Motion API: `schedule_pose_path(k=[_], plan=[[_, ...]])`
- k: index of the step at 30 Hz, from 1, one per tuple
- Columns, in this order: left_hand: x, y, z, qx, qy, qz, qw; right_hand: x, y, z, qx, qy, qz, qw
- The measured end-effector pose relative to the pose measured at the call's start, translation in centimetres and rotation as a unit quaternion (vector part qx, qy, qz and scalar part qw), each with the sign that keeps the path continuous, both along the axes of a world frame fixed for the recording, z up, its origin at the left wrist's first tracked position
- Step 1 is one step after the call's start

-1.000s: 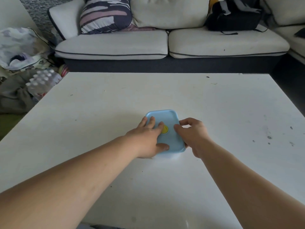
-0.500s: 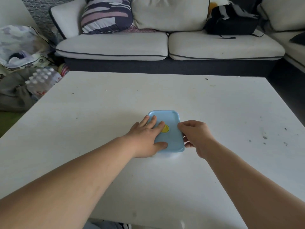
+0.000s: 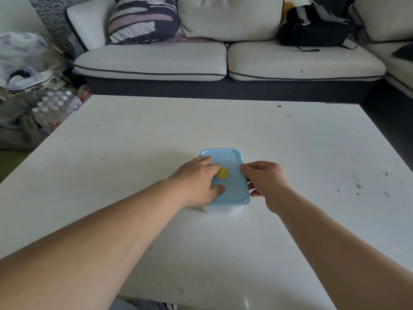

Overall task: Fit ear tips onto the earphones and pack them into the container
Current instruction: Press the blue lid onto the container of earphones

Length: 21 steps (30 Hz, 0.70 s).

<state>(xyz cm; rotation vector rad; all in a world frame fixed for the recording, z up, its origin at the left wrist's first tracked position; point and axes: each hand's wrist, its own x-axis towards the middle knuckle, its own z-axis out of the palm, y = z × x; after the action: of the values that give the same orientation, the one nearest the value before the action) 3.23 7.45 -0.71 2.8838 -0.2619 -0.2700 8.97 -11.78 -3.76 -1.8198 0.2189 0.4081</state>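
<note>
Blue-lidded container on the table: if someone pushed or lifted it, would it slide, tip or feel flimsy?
Probably stiff: its lid looks flat under the left hand pressing on it. The container is low and broad, so it is unlikely to tip. On the smooth table it would likely slide.

Left hand (image 3: 196,179) flat on lid (image 3: 234,186) (blue); right hand (image 3: 266,180) at its edge

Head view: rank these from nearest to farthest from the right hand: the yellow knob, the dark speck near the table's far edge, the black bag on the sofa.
1. yellow knob, on the blue lid, just left of the right hand.
2. dark speck, ahead, near the far edge of the table.
3. black bag, beyond the table, on the right seat of the sofa.
</note>
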Motion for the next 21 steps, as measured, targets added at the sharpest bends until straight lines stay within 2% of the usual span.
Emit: schedule_pose_path(k=[4, 7, 10, 14, 16, 18, 21], plan=[[-0.2, -0.1, 0.6, 0.018, 0.026, 0.026, 0.999, -0.2, 0.0, 0.1, -0.011, -0.007, 0.003, 1.000], [-0.8, -0.4, 1.6, 0.017, 0.037, 0.128, 0.991, -0.3, 0.0, 0.5, -0.046, -0.025, 0.021, 0.998], [-0.7, -0.8, 2.9, -0.080, 0.026, 0.192, 0.978, -0.4, 0.1, 0.7, -0.075, -0.048, 0.014, 0.996], [0.0, -0.2, 4.3, -0.255, -0.089, 0.216, 0.938, 0.3, -0.6, 1.7, -0.010, -0.024, -0.080, 0.996], [0.0, 0.2, 4.0, -0.208, -0.087, 0.180, 0.957, 0.7, -1.2, 1.9, 0.037, 0.008, -0.123, 0.992], [0.2, 0.0, 2.8, -0.104, -0.034, 0.110, 0.988, 0.7, -1.5, 2.0, 0.066, 0.037, -0.148, 0.986], [0.9, -0.8, 1.1, 0.004, 0.020, 0.035, 0.999, 0.6, -1.8, 2.0, 0.107, 0.067, -0.177, 0.976]])
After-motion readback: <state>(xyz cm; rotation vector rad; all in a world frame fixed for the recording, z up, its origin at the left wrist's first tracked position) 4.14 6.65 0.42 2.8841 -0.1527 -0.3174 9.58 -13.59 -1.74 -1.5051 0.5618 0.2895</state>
